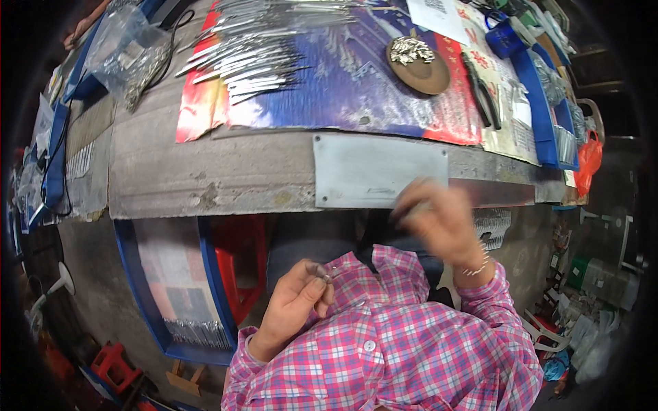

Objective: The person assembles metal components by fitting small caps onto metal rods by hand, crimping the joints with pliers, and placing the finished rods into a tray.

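My left hand [301, 294] is in front of my plaid shirt with its fingers curled and thumb pressed to the fingertips. Whatever is in that pinch is too small to name. Over the near edge of the worktable, my right hand [439, 222] is smeared by motion, so its fingers cannot be read. It is nearest to the lower right corner of a pale grey metal plate [370, 164] on the table edge. Farther back, a pile of thin, pointed metal rods [264, 65] lies on a colourful printed sheet [343, 103].
A round brown dish [428, 79] holds small silvery pieces [411, 51]. Beside it lie dark-handled pliers [485, 99]. Blue bins [548, 123] line the right side, with a blue mug [504, 38] behind. At lower left, a blue tray [140, 294] holds rods, beside a red stool [240, 267].
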Available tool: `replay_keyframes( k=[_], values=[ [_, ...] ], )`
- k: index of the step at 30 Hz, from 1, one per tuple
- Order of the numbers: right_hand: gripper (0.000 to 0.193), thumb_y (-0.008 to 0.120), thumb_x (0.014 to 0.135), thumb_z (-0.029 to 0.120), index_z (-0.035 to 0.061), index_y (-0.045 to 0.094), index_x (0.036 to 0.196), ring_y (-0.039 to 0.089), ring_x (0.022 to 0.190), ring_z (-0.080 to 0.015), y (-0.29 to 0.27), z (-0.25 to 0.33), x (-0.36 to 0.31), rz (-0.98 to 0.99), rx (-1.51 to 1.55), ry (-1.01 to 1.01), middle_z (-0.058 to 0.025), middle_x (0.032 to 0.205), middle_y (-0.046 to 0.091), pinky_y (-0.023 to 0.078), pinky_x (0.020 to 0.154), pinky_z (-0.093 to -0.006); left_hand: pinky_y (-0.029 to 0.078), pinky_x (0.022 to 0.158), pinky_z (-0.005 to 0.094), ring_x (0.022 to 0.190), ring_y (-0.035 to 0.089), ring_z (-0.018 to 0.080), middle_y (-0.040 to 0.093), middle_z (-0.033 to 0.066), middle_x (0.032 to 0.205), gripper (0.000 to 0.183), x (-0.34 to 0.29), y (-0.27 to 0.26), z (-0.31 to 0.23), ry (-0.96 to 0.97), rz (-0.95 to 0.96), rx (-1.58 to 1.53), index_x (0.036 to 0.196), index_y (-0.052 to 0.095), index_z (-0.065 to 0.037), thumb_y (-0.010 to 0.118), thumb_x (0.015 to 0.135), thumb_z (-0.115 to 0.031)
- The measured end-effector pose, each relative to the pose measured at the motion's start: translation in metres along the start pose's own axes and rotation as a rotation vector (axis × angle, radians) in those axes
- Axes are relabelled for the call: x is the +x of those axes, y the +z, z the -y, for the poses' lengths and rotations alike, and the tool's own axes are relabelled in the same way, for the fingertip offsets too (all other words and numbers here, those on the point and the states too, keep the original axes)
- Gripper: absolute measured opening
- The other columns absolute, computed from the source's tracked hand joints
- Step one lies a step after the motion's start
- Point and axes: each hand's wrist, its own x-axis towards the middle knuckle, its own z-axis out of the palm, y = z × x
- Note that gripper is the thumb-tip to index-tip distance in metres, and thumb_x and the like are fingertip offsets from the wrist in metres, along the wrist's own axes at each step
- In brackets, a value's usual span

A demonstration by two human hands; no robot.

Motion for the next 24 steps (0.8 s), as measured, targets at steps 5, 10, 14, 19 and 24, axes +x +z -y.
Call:
replay_keyframes(
  k=[5, 10, 14, 19, 24],
  values=[
    [0.041, 0.057, 0.086, 0.029, -0.0055, 0.049, 0.107, 0.059, 0.086, -0.033, -0.107, -0.067, 0.033, -0.596, -0.744, 0.091, -0.0223, 0.095, 0.059, 0.045, 0.077, -0.039, 0.041, 0.058, 0.0227, 0.059, 0.048, 0.0109, 0.053, 0.0089, 0.077, 0.017, 0.013, 0.012, -0.008, -0.012, 0.076, -0.156, 0.101, 0.044, -0.004, 0.042, 0.097, -0.02],
    [0.043, 0.058, 0.085, 0.032, -0.0028, 0.046, 0.106, 0.055, 0.091, -0.0411, -0.134, -0.114, 0.054, -0.436, -1.104, 0.355, -0.0284, 0.096, 0.056, 0.044, 0.079, -0.0454, 0.042, 0.058, 0.0231, 0.059, 0.049, 0.011, 0.053, 0.0087, 0.077, 0.019, 0.023, 0.026, -0.013, -0.012, 0.147, -0.063, 0.101, 0.042, -0.003, 0.041, 0.097, -0.021],
    [0.033, 0.058, 0.085, 0.031, -0.0012, 0.05, 0.091, 0.056, 0.079, -0.0395, -0.147, -0.128, 0.053, -0.452, -1.16, 0.312, -0.0252, 0.086, 0.058, 0.045, 0.071, -0.0451, 0.042, 0.058, 0.023, 0.059, 0.049, 0.0104, 0.053, 0.0082, 0.078, 0.018, 0.032, 0.038, -0.017, -0.002, 0.21, -0.022, 0.1, 0.041, -0.002, 0.04, 0.097, -0.021],
    [0.033, 0.047, 0.093, 0.029, -0.0006, 0.056, 0.079, 0.057, 0.066, -0.0138, -0.131, -0.076, 0.028, -0.628, 0.359, 0.31, -0.0098, 0.079, 0.063, 0.046, 0.06, -0.0263, 0.041, 0.052, 0.0233, 0.056, 0.048, 0.014, 0.052, 0.0112, 0.074, 0.016, 0.039, 0.045, -0.023, 0.031, 0.171, -0.022, 0.099, 0.041, -0.006, 0.044, 0.096, -0.021],
    [0.044, 0.063, 0.078, 0.041, -0.0012, 0.054, 0.069, 0.057, 0.081, -0.028, -0.072, -0.031, -0.045, -0.302, 1.092, 0.373, -0.0234, 0.1, 0.056, 0.051, 0.068, -0.0381, 0.04, 0.049, 0.0228, 0.054, 0.047, 0.0135, 0.051, 0.0102, 0.071, 0.015, 0.053, 0.051, -0.029, 0.015, 0.146, -0.118, 0.099, 0.042, -0.005, 0.043, 0.096, -0.02]
  ],
)
